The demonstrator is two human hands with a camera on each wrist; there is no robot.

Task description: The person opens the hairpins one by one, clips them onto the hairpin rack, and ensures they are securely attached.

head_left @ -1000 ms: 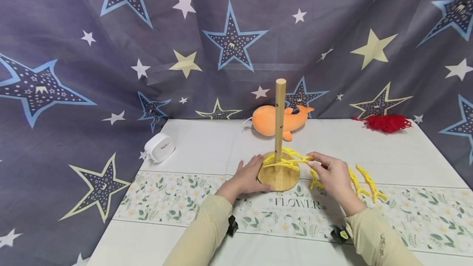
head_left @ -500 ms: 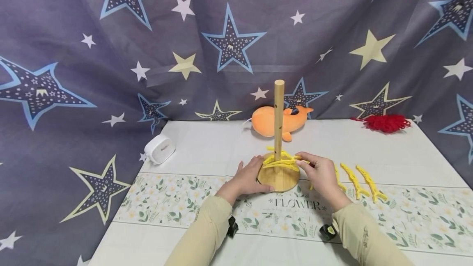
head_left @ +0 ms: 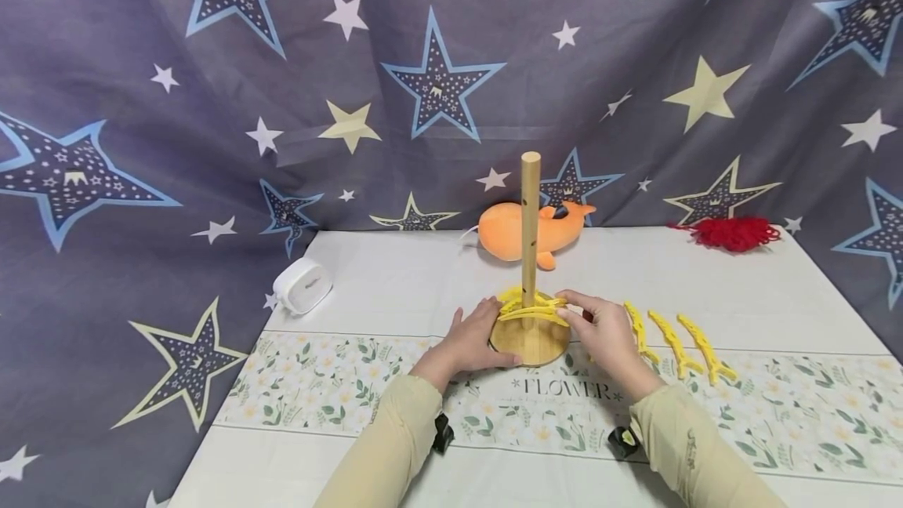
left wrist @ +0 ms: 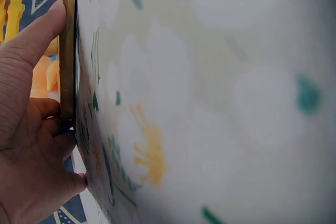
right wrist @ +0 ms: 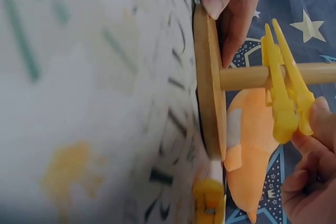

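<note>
An upright wooden pole (head_left: 530,234) rises from a round wooden base (head_left: 531,345), forming a stand. At the base's left edge, my left hand (head_left: 466,343) grips it, thumb over the near rim and fingers along the far side. My right hand (head_left: 607,332) pinches the right end of a curved yellow plastic piece (right wrist: 294,77) held across the front of the pole. Beside it in the right wrist view is a second yellow piece (right wrist: 281,100), also crossing the pole above the base. How they join is unclear. In the left wrist view, the left thumb (left wrist: 39,30) presses the base's rim.
More curved yellow pieces (head_left: 675,343) with forked ends lie right of my right hand. Behind the pole sits an orange whale plush (head_left: 504,232). Red yarn (head_left: 737,234) lies at the back right, a white case (head_left: 303,286) at the left. A starry curtain (head_left: 395,155) hangs behind.
My right hand has moved left, bringing the yellow piece closer against the pole and uncovering loose yellow pieces at right. My left hand stays on the base.
</note>
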